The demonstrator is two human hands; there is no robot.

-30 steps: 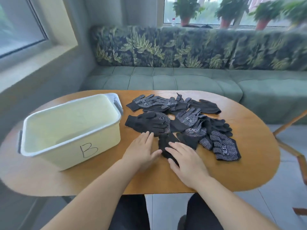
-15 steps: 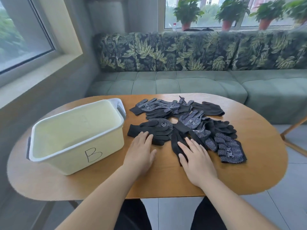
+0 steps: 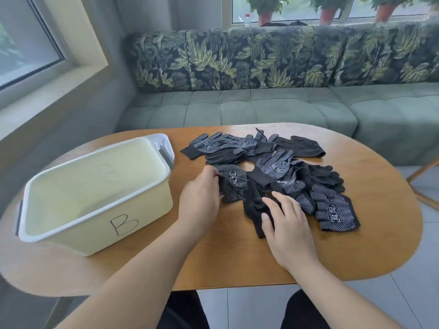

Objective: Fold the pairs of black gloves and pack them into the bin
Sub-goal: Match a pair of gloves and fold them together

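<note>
Gloves (image 3: 273,166) piled beside bin (image 3: 147,210); left hand (image 3: 199,198) grips one

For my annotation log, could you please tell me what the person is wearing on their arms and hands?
Nothing that shows: the left hand and right hand are bare, with no gloves, rings or watch, and both forearms are uncovered, with no sleeve in view.

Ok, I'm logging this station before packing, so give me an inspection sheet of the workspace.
Surface: oval wooden table.
Job's things: gloves heaped loose right of the bin; none seen inside it.
Clutter: nothing seen.
Hands: left hand grips a dotted glove; right hand rests flat on a plain glove.
Cables: nothing seen.
Surroundings: sofa behind, window left, potted plants on the sill.
</note>
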